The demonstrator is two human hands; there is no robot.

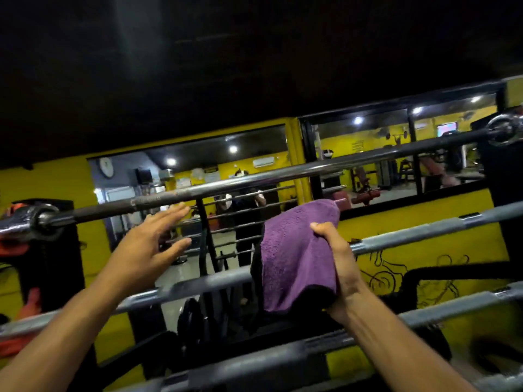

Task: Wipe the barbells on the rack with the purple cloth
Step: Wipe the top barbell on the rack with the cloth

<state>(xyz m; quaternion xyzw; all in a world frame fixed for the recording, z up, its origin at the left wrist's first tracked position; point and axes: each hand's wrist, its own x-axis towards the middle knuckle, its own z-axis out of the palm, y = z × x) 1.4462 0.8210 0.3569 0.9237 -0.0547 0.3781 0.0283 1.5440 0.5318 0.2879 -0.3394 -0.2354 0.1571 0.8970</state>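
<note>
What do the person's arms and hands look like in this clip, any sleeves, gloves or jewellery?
Both forearms are bare as far as the picture shows, with no sleeves in view. The left hand and the right hand wear no gloves. No watch, bracelet or ring shows on either wrist or on the fingers that can be seen.

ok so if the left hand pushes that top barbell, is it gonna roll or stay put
The top barbell is a round, smooth, shiny steel shaft, so a push from the left hand could probably turn it in place. It looks long and solid, likely heavy, so it should hardly shift. The collar near its end may keep it from sliding sideways.
</note>
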